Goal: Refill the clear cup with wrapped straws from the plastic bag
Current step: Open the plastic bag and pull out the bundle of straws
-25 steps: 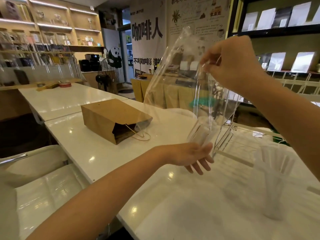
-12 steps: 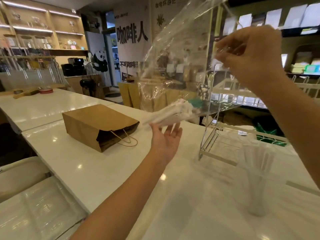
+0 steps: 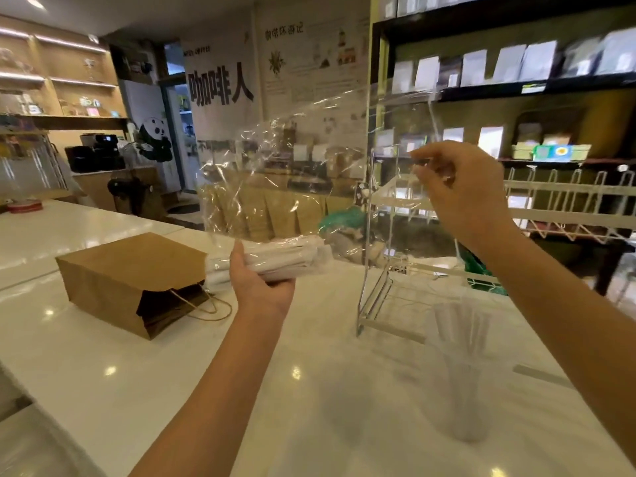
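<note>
A clear plastic bag hangs in the air above the white counter, stretched sideways. My right hand pinches its upper right edge at chest height. At the bag's low left end lies a bundle of white wrapped straws, and my left hand cups that bundle from below through the plastic. The clear cup stands on the counter at the lower right, blurred, with several wrapped straws sticking up out of it. Both hands are well above and left of the cup.
A brown paper bag lies on its side on the white counter, left of my left hand. A clear acrylic stand rises just behind the cup. White wire racks and dark shelves stand at the right.
The bag has tipped from hanging upright to nearly sideways. The straw bundle slid to its low left end, and my left hand closed under it. My right hand dropped lower.
</note>
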